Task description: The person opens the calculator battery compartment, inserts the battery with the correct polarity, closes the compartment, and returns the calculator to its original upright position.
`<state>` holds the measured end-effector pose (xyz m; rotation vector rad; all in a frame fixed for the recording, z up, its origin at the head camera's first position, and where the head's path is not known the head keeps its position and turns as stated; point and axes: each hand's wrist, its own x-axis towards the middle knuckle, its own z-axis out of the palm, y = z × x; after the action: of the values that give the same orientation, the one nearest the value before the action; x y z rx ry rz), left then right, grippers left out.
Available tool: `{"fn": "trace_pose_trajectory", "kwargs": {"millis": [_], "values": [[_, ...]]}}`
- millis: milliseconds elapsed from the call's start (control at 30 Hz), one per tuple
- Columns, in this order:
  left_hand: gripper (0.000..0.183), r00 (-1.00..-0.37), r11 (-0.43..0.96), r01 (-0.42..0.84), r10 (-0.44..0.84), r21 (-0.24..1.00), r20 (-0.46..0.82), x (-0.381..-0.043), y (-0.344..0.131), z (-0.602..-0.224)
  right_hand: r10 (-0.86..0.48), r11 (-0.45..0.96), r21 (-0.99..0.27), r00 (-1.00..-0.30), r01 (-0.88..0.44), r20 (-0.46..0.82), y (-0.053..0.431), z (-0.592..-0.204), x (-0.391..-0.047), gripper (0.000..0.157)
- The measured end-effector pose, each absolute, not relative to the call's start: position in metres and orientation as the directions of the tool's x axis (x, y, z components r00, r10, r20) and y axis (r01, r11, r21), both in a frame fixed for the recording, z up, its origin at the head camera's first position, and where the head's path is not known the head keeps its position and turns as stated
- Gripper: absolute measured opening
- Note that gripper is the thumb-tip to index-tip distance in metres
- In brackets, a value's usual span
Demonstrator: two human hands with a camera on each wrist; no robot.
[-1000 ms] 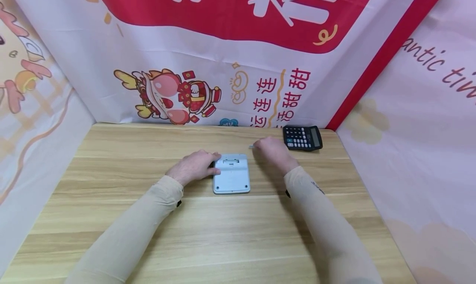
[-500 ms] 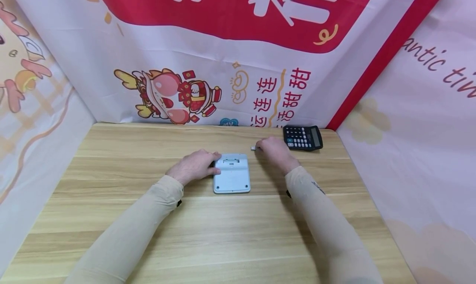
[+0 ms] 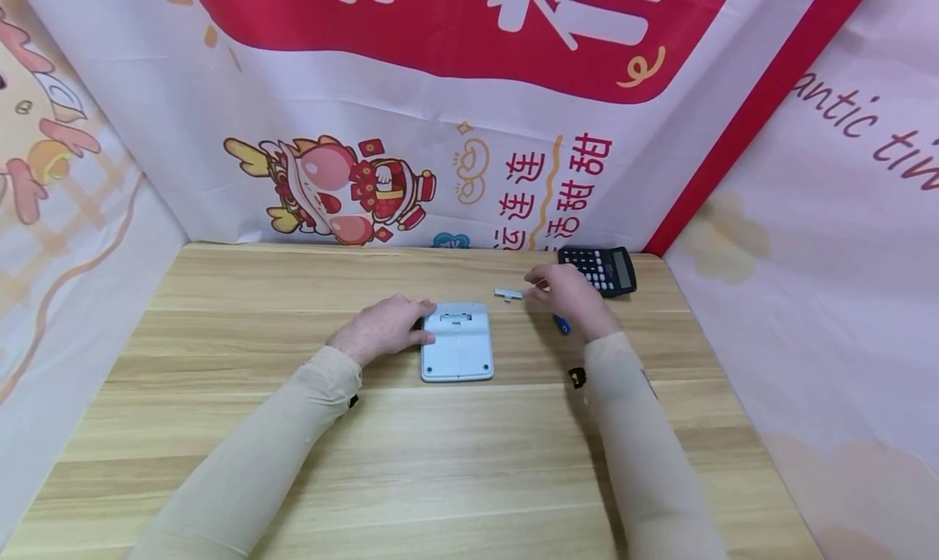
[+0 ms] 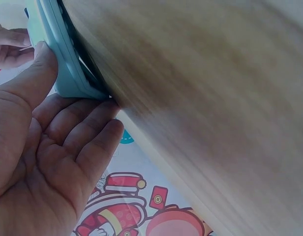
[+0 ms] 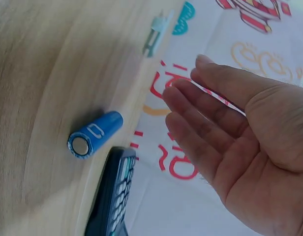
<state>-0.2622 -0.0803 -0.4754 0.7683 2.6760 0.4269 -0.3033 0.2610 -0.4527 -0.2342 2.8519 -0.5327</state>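
Observation:
A light blue calculator (image 3: 458, 352) lies face down on the table with its battery compartment uncovered. My left hand (image 3: 381, 325) holds its left side and upper corner; in the left wrist view, thumb and fingers bracket the calculator's end. To the right, a small light blue battery cover (image 3: 508, 293) rests on the wood. My right hand (image 3: 568, 295) hovers just beyond that cover, its fingers loosely bent around nothing in the right wrist view. Beneath this hand lies a blue battery (image 5: 95, 134), partly hidden by the wrist in the head view.
A black calculator (image 3: 605, 271) lies at the back right of the wooden table (image 3: 440, 462), partly behind my right hand. A printed cloth (image 3: 477, 112) hangs along the back edge, and more cloth borders both sides.
My right hand has released the battery cover and moved right, away from it. The cover and blue battery have come into fuller view. My left hand and the light blue calculator stay put.

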Motion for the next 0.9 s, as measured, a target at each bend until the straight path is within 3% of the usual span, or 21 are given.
{"fn": "trace_pose_trajectory", "kwargs": {"millis": [233, 400, 667, 900], "values": [[0.069, -0.8, 0.809, 0.461, 0.557, 0.366, -0.224, -0.263, -0.08, -0.476, -0.192, 0.884, -0.464, -0.951, -0.06, -0.242, 0.283, -0.451, -0.294, 0.032], [0.069, -0.8, 0.812, 0.457, 0.553, 0.362, -0.231, -0.263, -0.08, -0.477, -0.19, 0.89, -0.453, -0.944, -0.05, -0.269, 0.297, -0.449, -0.29, 0.029], [0.069, -0.807, 0.816, 0.447, 0.545, 0.367, -0.229, -0.262, -0.079, -0.476, -0.102, 0.894, -0.437, -0.91, 0.093, -0.403, 0.311, -0.441, -0.285, 0.025], [0.069, -0.803, 0.809, 0.461, 0.555, 0.364, -0.216, -0.263, -0.08, -0.476, -0.105, 0.896, -0.434, -0.902, 0.098, -0.419, 0.312, -0.445, -0.284, 0.02]]}}
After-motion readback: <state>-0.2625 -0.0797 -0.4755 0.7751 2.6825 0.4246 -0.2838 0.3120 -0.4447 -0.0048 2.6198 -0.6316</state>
